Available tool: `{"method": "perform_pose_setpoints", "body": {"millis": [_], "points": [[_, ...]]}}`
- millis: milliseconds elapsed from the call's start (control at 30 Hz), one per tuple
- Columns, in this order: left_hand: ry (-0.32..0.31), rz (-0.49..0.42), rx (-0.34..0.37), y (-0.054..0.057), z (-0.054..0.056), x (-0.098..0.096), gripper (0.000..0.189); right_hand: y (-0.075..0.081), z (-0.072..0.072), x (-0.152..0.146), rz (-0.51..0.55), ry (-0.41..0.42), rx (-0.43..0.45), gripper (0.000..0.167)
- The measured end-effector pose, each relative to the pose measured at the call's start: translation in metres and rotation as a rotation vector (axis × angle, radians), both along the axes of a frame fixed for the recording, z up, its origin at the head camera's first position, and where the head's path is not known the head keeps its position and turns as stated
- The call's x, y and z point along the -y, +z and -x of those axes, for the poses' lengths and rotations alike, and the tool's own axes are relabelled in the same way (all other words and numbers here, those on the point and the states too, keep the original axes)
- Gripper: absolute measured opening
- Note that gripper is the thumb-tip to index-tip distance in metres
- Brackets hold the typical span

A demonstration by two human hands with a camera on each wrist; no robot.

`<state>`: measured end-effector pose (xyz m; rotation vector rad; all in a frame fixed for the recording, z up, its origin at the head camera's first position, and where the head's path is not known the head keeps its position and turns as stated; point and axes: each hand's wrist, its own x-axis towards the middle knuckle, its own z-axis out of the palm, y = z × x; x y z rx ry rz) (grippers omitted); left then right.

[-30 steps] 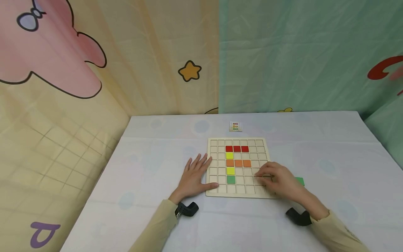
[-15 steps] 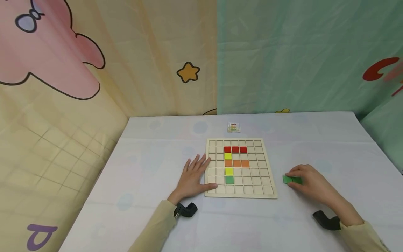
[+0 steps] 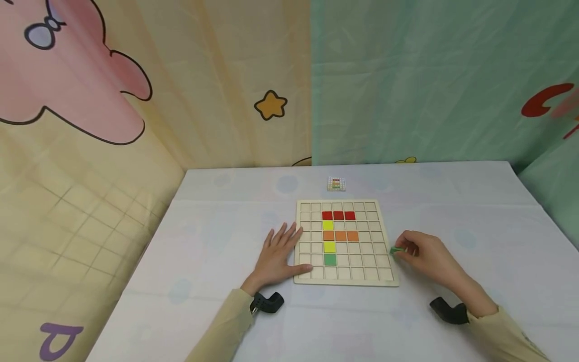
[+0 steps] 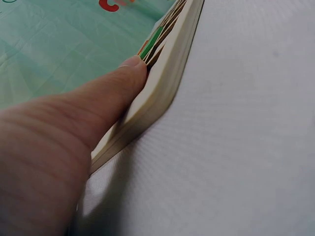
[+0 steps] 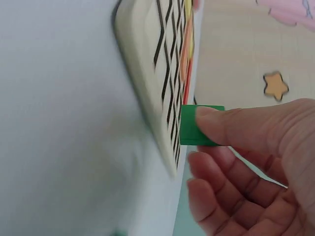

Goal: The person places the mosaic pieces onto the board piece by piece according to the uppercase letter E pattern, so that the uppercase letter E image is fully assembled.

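Note:
A pale wooden grid board (image 3: 357, 279) lies flat before me. On it, three red tiles (image 3: 338, 215) form a row, with three orange tiles (image 3: 341, 236) in a row lower down. One yellow tile (image 3: 327, 225) sits between these rows, another below the orange row, and a green tile (image 3: 330, 259) under that. My left hand (image 3: 273, 259) rests with spread fingers over the board's left edge, thumb on its surface. Beside the right edge, my right hand (image 3: 427, 259) pinches a square green tile (image 5: 191, 129) between thumb and fingers, overlapping the board edge in the head view.
A small printed card (image 3: 336, 184) with a coloured grid pattern lies behind the board. A pale cloth (image 3: 217, 216) covers the table, and patterned curtains (image 3: 226, 100) hang behind it. A blurred green patch (image 5: 118, 232) shows at the bottom of the right wrist view.
The right hand moved from the board out to the green tiles on the right, then came back left to the board's edge pinching a green tile. The left hand stays in place.

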<state>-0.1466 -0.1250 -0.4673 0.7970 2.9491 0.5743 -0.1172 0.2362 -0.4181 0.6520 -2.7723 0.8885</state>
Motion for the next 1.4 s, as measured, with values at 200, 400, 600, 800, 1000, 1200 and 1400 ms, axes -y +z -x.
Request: {"method": "perform_pose_setpoints", "body": {"millis": [200,400,600,800,1000,1200,1400], "points": [[0.000,-0.021,0.002,0.001,-0.002,-0.001,0.094,-0.007,0.004,0.042,0.115,0.158,0.158,0.023],[-0.003,-0.035,0.003,0.001,-0.004,-0.001,0.094,-0.013,0.011,0.073,0.126,0.182,0.276,0.018],[-0.007,-0.025,-0.002,-0.001,-0.005,0.000,0.093,-0.017,0.016,0.088,0.066,0.138,0.203,0.017],[-0.003,-0.009,0.010,0.000,-0.003,0.000,0.094,-0.016,0.015,0.090,0.033,0.107,0.183,0.016],[-0.005,-0.025,-0.008,-0.001,-0.002,0.000,0.095,-0.015,0.012,0.089,-0.014,0.080,0.149,0.011],[0.001,-0.021,0.004,-0.002,-0.003,0.000,0.095,-0.014,0.009,0.090,-0.049,0.065,0.111,0.014],[0.002,-0.012,0.004,-0.002,-0.001,0.000,0.095,-0.010,0.011,0.090,-0.085,0.079,0.100,0.014]]}}
